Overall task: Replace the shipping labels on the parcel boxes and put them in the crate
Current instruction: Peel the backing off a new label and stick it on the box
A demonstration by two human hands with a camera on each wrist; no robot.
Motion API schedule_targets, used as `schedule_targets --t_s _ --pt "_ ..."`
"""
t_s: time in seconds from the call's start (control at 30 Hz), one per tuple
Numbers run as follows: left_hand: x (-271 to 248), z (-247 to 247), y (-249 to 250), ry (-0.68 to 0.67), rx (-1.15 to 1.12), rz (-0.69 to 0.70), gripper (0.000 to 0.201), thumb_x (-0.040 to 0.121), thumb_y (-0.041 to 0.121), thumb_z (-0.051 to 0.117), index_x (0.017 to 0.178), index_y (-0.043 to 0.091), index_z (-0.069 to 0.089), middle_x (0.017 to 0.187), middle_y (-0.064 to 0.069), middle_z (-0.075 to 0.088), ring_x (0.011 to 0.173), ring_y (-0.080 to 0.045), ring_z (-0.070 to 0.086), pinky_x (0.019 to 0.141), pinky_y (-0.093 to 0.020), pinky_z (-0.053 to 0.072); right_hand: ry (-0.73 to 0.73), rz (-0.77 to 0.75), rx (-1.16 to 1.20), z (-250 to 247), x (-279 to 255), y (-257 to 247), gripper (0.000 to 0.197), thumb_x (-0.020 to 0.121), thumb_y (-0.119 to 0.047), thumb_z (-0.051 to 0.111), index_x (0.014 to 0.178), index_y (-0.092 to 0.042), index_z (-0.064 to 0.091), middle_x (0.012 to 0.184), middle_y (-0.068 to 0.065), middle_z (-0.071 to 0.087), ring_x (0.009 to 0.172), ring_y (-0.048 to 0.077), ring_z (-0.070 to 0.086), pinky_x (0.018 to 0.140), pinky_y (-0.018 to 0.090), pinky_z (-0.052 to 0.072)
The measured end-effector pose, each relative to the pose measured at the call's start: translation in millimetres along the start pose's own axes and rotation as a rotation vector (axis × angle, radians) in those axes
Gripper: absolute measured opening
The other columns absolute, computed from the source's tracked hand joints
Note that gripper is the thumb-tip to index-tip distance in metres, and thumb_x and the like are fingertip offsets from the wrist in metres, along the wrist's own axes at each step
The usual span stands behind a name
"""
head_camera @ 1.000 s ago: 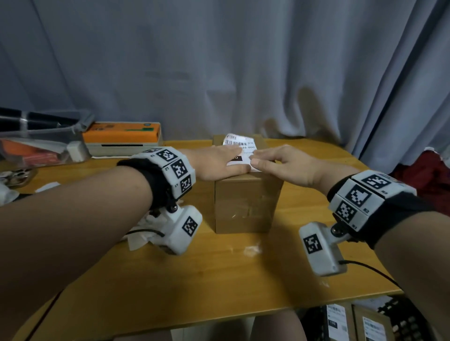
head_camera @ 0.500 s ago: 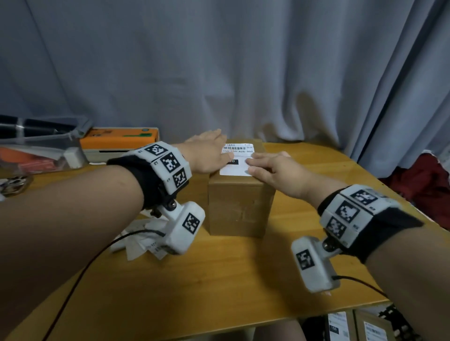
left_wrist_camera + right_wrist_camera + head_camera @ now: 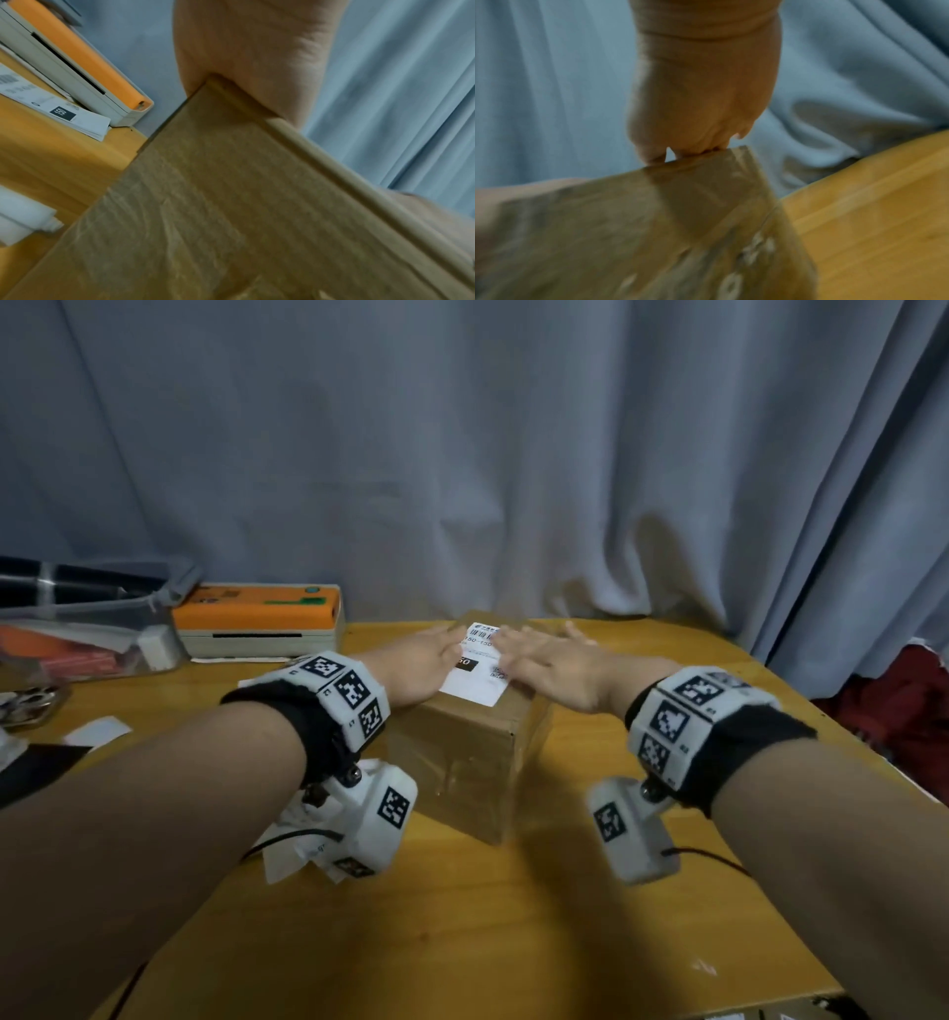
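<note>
A brown cardboard parcel box (image 3: 472,762) stands on the wooden table (image 3: 462,942), turned corner-on toward me. A white shipping label (image 3: 475,675) with a barcode lies flat on its top. My left hand (image 3: 421,662) lies flat on the label's left side, fingers straight. My right hand (image 3: 544,660) lies flat on the label's right side and the box top, fingers spread. The left wrist view shows the box side (image 3: 231,213) with the palm (image 3: 257,56) on its top edge. The right wrist view, blurred, shows the taped box side (image 3: 654,233) under the hand (image 3: 700,113).
An orange and white label printer (image 3: 257,621) sits at the back left, with printed label sheets (image 3: 51,105) in front of it. Crumpled white backing paper (image 3: 292,845) lies under my left wrist. A clear bin (image 3: 77,629) stands far left. Grey curtain (image 3: 462,454) behind.
Both hands went from pinching and placing the label to lying flat on it, sliding farther across the box top. The box now sits rotated corner-on and the view has dropped.
</note>
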State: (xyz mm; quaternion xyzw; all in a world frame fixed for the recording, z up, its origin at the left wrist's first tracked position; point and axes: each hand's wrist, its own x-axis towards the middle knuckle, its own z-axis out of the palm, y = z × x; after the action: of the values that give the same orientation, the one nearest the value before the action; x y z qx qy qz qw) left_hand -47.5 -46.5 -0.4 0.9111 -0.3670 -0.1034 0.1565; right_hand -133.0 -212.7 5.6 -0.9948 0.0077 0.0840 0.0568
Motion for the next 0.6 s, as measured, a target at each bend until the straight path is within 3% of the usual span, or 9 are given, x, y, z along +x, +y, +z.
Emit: schedule_targets --t_s 0.1,0.3,0.4,0.47,0.53,0.6 --pt "1.2 -0.4 -0.3 -0.024 -0.032 -0.023 0.048 0.104 0.027 0.02 0.151 0.017 0.014 0.159 -0.004 0.013 0.146 -0.017 0.012 0.109 -0.017 0.011 0.007 0.122 -0.061 -9.4 3.1 16.8 0.056 0.099 -0.051 0.01 0.151 -0.031 0.009 0.159 -0.014 0.002 0.147 0.009 -0.002 0.116 0.048 -0.015" --pt "4.7 2.9 -2.5 -0.007 -0.144 0.007 0.044 0.104 0.023 0.022 0.148 0.015 0.024 0.153 -0.006 0.03 0.14 -0.02 0.028 0.105 -0.019 0.022 -0.026 -0.048 -0.026 1.3 3.4 -24.0 0.055 0.101 -0.046 0.015 0.152 -0.027 0.008 0.159 -0.012 0.0 0.147 0.008 -0.004 0.116 0.046 -0.017" --pt "1.7 1.2 -2.9 -0.028 -0.073 -0.01 0.048 0.104 0.028 0.021 0.151 0.017 0.016 0.158 -0.005 0.017 0.144 -0.019 0.019 0.111 -0.021 0.015 0.018 0.076 -0.026 -3.6 9.3 -3.6 0.054 0.1 -0.048 0.015 0.151 -0.032 0.008 0.159 -0.015 0.001 0.147 0.01 -0.001 0.115 0.049 -0.017" --pt "0.9 -0.3 -0.3 -0.055 0.102 -0.02 0.054 0.102 0.041 0.016 0.152 0.022 0.007 0.16 0.0 -0.002 0.147 -0.02 0.004 0.117 -0.032 0.005 0.01 0.127 -0.037 -5.0 13.1 5.8 0.056 0.1 -0.049 0.016 0.151 -0.03 0.006 0.159 -0.013 -0.002 0.148 0.013 -0.003 0.116 0.049 -0.014" --pt "2.1 -1.1 4.5 -0.064 0.304 0.053 0.059 0.099 0.05 0.011 0.151 0.026 0.001 0.159 0.006 -0.011 0.147 -0.015 -0.008 0.119 -0.04 -0.006 0.004 0.117 0.063 -2.8 14.5 4.7 0.059 0.1 -0.048 0.02 0.152 -0.023 0.005 0.16 -0.006 -0.005 0.147 0.015 -0.008 0.119 0.04 -0.008" --pt "7.0 -3.3 9.1 -0.112 0.376 0.128 0.06 0.098 0.053 0.009 0.151 0.027 0.0 0.159 0.008 -0.006 0.146 -0.01 -0.008 0.117 -0.042 -0.012 0.007 0.113 0.142 -1.3 13.8 1.2 0.063 0.101 -0.045 0.024 0.152 -0.015 0.004 0.16 0.002 -0.008 0.147 0.016 -0.011 0.117 0.03 -0.006"
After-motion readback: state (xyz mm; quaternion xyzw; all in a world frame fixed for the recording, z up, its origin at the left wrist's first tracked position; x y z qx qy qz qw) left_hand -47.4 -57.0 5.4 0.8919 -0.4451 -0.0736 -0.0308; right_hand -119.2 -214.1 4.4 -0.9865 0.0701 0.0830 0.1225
